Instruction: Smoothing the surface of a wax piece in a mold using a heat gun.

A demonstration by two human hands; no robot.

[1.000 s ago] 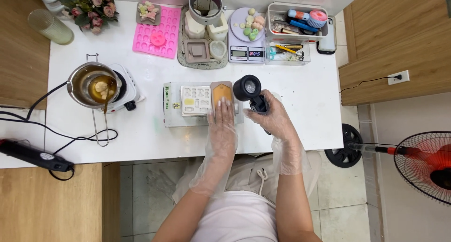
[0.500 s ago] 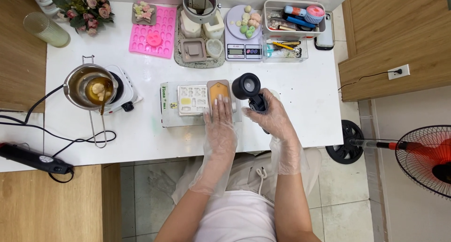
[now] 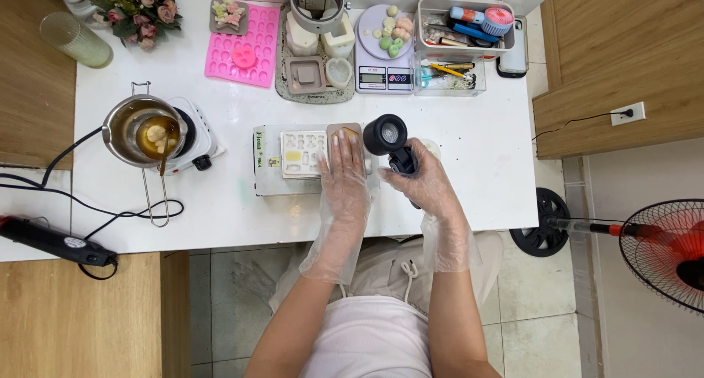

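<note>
Left hand [image 3: 346, 174], gloved in clear plastic, pressed flat on a tan mould [image 3: 345, 134] atop a grey slab [image 3: 270, 174], just beside a white mould [image 3: 302, 153]. Right hand [image 3: 425, 187], gloved too, gripping a black heat gun [image 3: 389, 140], nozzle up toward the camera. Further left on the white table [image 3: 235, 209], a steel pot [image 3: 143, 132] on a small hotplate [image 3: 196, 140].

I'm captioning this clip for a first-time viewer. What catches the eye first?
At the centre of the white table, the gloved left hand lies flat on a small mould, and the gloved right hand grips a black heat gun beside it. A pink mould tray glows at the back.
</note>
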